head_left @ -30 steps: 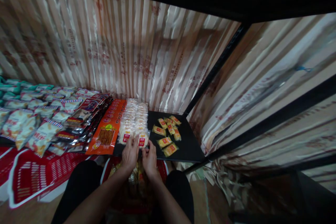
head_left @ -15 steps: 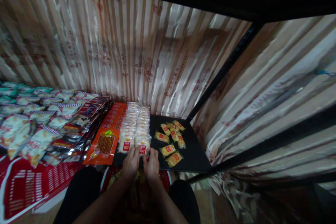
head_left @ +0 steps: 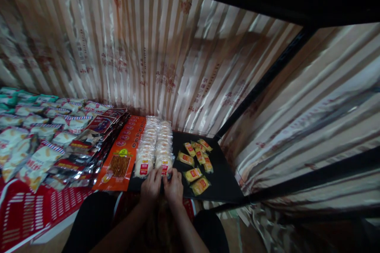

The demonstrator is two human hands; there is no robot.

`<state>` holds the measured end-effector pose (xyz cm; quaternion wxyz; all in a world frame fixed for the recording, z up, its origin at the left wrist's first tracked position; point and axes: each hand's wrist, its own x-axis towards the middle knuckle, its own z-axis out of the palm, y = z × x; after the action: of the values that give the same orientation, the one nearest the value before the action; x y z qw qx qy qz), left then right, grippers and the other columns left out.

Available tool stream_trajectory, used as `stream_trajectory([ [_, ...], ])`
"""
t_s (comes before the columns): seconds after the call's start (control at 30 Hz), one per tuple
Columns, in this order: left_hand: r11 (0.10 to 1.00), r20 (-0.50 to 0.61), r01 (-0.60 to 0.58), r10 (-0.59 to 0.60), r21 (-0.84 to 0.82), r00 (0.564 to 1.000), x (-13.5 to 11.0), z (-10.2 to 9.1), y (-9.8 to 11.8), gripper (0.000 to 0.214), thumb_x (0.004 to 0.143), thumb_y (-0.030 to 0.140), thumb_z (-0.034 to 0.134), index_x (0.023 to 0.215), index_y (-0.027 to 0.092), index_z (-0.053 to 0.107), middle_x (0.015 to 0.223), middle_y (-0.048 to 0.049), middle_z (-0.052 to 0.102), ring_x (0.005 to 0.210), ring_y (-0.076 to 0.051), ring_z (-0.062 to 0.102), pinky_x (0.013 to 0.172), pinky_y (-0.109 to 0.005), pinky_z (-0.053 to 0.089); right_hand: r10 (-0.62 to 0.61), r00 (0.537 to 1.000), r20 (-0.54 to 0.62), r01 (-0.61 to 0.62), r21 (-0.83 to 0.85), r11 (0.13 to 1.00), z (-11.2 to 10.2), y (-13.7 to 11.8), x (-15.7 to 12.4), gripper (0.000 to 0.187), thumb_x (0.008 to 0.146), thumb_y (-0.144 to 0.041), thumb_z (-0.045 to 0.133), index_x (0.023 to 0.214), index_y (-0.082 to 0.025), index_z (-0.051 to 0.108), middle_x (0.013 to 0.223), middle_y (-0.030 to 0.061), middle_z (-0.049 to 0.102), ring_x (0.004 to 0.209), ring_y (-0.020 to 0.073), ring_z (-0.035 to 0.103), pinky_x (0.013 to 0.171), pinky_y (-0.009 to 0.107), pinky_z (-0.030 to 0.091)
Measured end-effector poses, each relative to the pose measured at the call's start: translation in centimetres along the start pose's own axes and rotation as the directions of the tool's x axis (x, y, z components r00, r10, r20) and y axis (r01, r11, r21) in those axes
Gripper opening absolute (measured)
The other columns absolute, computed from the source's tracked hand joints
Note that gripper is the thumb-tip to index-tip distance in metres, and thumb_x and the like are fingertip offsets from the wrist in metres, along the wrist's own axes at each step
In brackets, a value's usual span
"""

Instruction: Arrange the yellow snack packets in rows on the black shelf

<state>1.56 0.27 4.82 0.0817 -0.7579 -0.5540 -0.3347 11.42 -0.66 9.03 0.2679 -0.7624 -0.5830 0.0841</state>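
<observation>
Head cam: L hand (head_left: 151,186) & R hand (head_left: 174,187) part-curled at white pkt (head_left: 164,162), grip unclear; yellow pkts (head_left: 200,155) just R of R hand.

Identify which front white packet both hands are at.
The front white packet in the row nearer the yellow packets: left hand and right hand cover its lower edge; the other front packet shows its whole label.

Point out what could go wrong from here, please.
The left hand and right hand are both at the front white packet of the right-hand row; a hard push might buckle the row behind it. The right hand is also near the loose yellow packets, so a sideways slip could knock them out of place.
</observation>
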Motion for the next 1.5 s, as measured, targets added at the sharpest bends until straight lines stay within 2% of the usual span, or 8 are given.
stream_trajectory([
  [0.2,0.998,-0.022,0.003,-0.002,0.057,1.000,0.3,-0.5,0.6,0.037,0.087,0.014,0.041,0.122,0.016,0.052,0.098,-0.0084,0.064,0.091,-0.016,0.061,0.070,-0.021,0.052,-0.001,1.000,0.029,0.002,-0.008,1.000,-0.1,-0.2,0.3,0.010,0.082,-0.026,0.046,0.089,-0.021,0.049,0.085,0.0032,0.052,0.065,0.0157,0.059,0.056,0.024,0.040],
  [0.47,0.999,-0.055,-0.031,0.032,0.031,0.998,0.2,-0.9,0.5,0.035,0.088,0.016,0.040,0.121,0.013,0.052,0.104,-0.0106,0.064,0.095,-0.015,0.061,0.077,-0.023,0.052,-0.027,0.999,-0.032,0.027,0.023,0.999,0.5,0.4,0.0,0.011,0.081,-0.024,0.045,0.089,-0.021,0.051,0.087,0.0029,0.053,0.066,0.0150,0.059,0.056,0.024,0.042],
  [0.63,0.998,-0.102,-0.043,0.038,-0.046,0.994,-0.2,-0.6,0.0,0.034,0.086,0.011,0.034,0.111,0.012,0.057,0.100,-0.0098,0.064,0.095,-0.015,0.060,0.076,-0.022,0.052,-0.112,0.987,-0.118,0.128,0.143,0.981,0.8,1.2,-0.9,0.016,0.083,-0.024,0.041,0.087,-0.019,0.056,0.092,0.0069,0.054,0.070,0.0159,0.059,0.063,0.027,0.047],
  [0.8,0.988,-0.079,-0.058,0.046,-0.145,0.996,-1.0,-3.0,-0.5,0.038,0.081,0.006,0.034,0.108,0.013,0.059,0.099,-0.0103,0.061,0.093,-0.016,0.059,0.079,-0.026,0.051,-0.147,0.960,-0.241,0.221,0.319,0.922,0.6,1.6,-2.1,0.021,0.085,-0.026,0.041,0.084,-0.018,0.060,0.094,0.0093,0.052,0.083,0.0178,0.057,0.070,0.029,0.049],
  [1.0,0.989,-0.081,0.142,-0.145,-0.042,0.986,0.5,-6.2,-1.5,0.038,0.082,0.011,0.041,0.117,0.015,0.055,0.123,-0.0163,0.051,0.118,-0.027,0.045,0.095,-0.043,0.042,-0.130,0.960,-0.250,0.226,0.404,0.887,0.6,1.4,-2.9,0.024,0.083,-0.026,0.042,0.086,-0.016,0.064,0.091,0.0095,0.049,0.079,0.0176,0.055,0.062,0.027,0.051],
  [1.2,0.983,0.045,0.183,-0.182,-0.008,0.982,1.6,-5.6,-3.0,0.041,0.083,0.014,0.042,0.123,0.011,0.050,0.130,-0.0172,0.047,0.124,-0.027,0.041,0.099,-0.042,0.039,-0.185,0.955,-0.233,0.269,0.416,0.869,0.6,1.3,-3.2,0.026,0.080,-0.021,0.043,0.092,-0.017,0.066,0.090,0.0086,0.050,0.076,0.0162,0.056,0.060,0.026,0.051],
  [1.37,0.989,-0.005,0.145,-0.145,0.027,0.989,1.3,-5.5,-3.2,0.041,0.082,0.013,0.042,0.121,0.011,0.052,0.131,-0.0179,0.048,0.125,-0.028,0.040,0.099,-0.044,0.038,-0.197,0.938,-0.283,0.308,0.430,0.848,-0.7,0.8,-3.0,0.023,0.083,-0.023,0.043,0.088,-0.018,0.065,0.089,0.0081,0.053,0.082,0.0178,0.057,0.069,0.029,0.052],
  [1.5,0.992,-0.094,0.112,-0.106,0.063,0.990,2.5,-5.8,-3.1,0.043,0.083,0.017,0.043,0.124,0.013,0.051,0.137,-0.0178,0.041,0.131,-0.030,0.030,0.103,-0.048,0.032,-0.283,0.908,-0.310,0.392,0.387,0.834,-2.7,-0.7,-1.7,0.023,0.087,-0.025,0.041,0.093,-0.019,0.062,0.092,0.0079,0.056,0.089,0.0184,0.056,0.081,0.033,0.049],
])
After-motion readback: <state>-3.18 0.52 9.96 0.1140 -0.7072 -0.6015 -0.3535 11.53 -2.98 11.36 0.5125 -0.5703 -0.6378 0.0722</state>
